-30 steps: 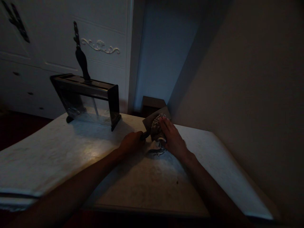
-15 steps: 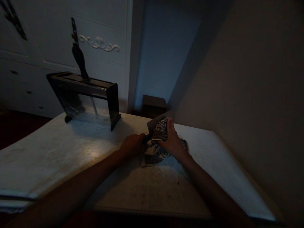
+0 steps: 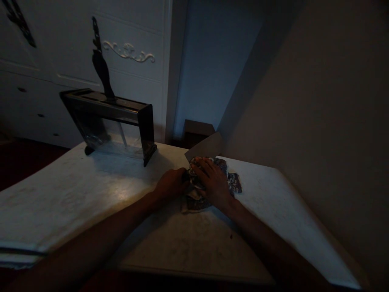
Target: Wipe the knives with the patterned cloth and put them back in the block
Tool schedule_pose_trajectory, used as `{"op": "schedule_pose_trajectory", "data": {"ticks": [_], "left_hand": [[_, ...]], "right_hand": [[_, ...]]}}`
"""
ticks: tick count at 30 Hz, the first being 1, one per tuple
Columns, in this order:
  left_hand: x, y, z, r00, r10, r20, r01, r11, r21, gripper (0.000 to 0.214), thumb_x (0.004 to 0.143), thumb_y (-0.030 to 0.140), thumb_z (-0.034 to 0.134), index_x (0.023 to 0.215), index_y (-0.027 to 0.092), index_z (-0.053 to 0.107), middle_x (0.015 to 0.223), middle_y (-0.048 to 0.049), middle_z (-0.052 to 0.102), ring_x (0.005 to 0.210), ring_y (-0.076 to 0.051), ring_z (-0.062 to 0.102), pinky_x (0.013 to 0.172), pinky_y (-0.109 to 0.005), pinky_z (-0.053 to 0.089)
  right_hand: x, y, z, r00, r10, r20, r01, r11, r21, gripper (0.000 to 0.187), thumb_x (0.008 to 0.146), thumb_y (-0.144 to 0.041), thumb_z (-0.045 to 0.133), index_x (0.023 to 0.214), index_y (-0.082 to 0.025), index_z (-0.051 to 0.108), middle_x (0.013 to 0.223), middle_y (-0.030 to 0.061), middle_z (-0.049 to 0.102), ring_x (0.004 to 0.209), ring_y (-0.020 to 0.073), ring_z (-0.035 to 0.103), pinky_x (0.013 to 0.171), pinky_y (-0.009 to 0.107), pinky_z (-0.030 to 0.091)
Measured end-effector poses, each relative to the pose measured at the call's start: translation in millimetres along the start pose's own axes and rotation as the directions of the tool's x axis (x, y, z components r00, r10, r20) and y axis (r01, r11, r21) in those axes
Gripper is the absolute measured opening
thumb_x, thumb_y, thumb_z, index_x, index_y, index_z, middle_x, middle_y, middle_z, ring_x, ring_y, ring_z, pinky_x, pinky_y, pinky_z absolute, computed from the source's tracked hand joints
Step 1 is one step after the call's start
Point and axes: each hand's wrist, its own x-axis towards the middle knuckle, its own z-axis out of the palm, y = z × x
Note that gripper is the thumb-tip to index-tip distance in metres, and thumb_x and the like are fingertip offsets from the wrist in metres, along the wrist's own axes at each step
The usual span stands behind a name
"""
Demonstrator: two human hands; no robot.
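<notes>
My left hand [image 3: 170, 184] is closed around the dark handle of a cleaver, most of the handle hidden by my fingers. The cleaver's broad blade [image 3: 207, 144] tilts up beyond the cloth, pointing away to the right. A dark-and-pale patterned cloth [image 3: 234, 183] lies bunched on the table under and around the blade's near part. My right hand [image 3: 215, 184] grips the cloth from above, fingers bent over it against the blade. How much of the blade the cloth covers cannot be seen.
A black knife block with clear sides [image 3: 145, 123] stands on the pale table [image 3: 121, 190] to the left, a black-handled tool [image 3: 101, 73] upright in it. Behind are a white cabinet [image 3: 130, 77] and a brown box [image 3: 199, 127]. A wall [image 3: 319, 101] borders the right side.
My right hand has shifted left and down, its fingers now folded over the cloth rather than pointing up. The blade has turned to show more of its broad face. My left hand keeps its hold.
</notes>
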Motion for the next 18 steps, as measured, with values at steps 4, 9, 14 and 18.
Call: {"op": "schedule_pose_trajectory", "data": {"ticks": [4, 9, 14, 18], "left_hand": [[1.7, -3.4, 2.3, 1.000, 0.011, -0.022, -0.012, 0.997, -0.075, 0.020, 0.083, 0.030, 0.056, 0.093, 0.016, 0.066, 0.087, -0.0114, 0.071, 0.079, -0.023, 0.066, 0.065, -0.028, 0.040], [2.3, -7.7, 4.8, 0.997, 0.003, -0.076, -0.013, 0.992, -0.126, 0.020, 0.081, 0.031, 0.057, 0.090, 0.016, 0.067, 0.084, -0.0096, 0.071, 0.077, -0.022, 0.065, 0.066, -0.028, 0.040], [4.5, -9.6, 6.6, 0.994, -0.015, -0.105, -0.006, 0.981, -0.194, 0.019, 0.080, 0.030, 0.058, 0.089, 0.016, 0.068, 0.082, -0.0075, 0.071, 0.074, -0.019, 0.064, 0.064, -0.027, 0.039], [7.8, -11.5, 7.6, 0.990, -0.035, -0.140, 0.000, 0.971, -0.240, 0.018, 0.080, 0.028, 0.058, 0.087, 0.015, 0.068, 0.079, -0.0073, 0.070, 0.072, -0.019, 0.063, 0.063, -0.027, 0.039]], "right_hand": [[1.6, -3.3, -4.9, 1.000, 0.011, 0.026, -0.010, 1.000, -0.022, 0.066, 0.075, -0.022, 0.069, 0.138, -0.023, 0.049, 0.149, 0.0109, 0.042, 0.135, 0.0347, 0.036, 0.109, 0.054, 0.035], [-0.1, -2.8, -7.0, 1.000, 0.011, 0.003, -0.011, 0.998, -0.057, 0.057, 0.075, -0.024, 0.071, 0.131, -0.022, 0.056, 0.144, 0.0121, 0.047, 0.131, 0.0345, 0.039, 0.108, 0.052, 0.036], [-1.5, -2.3, -7.5, 1.000, 0.015, -0.006, -0.015, 0.995, -0.094, 0.053, 0.076, -0.026, 0.072, 0.126, -0.020, 0.059, 0.139, 0.0138, 0.050, 0.127, 0.0342, 0.042, 0.104, 0.051, 0.040], [-2.7, -1.9, -4.4, 1.000, 0.011, -0.029, -0.014, 0.993, -0.118, 0.047, 0.074, -0.024, 0.073, 0.120, -0.019, 0.062, 0.131, 0.0134, 0.057, 0.122, 0.0340, 0.047, 0.101, 0.052, 0.042]]}}
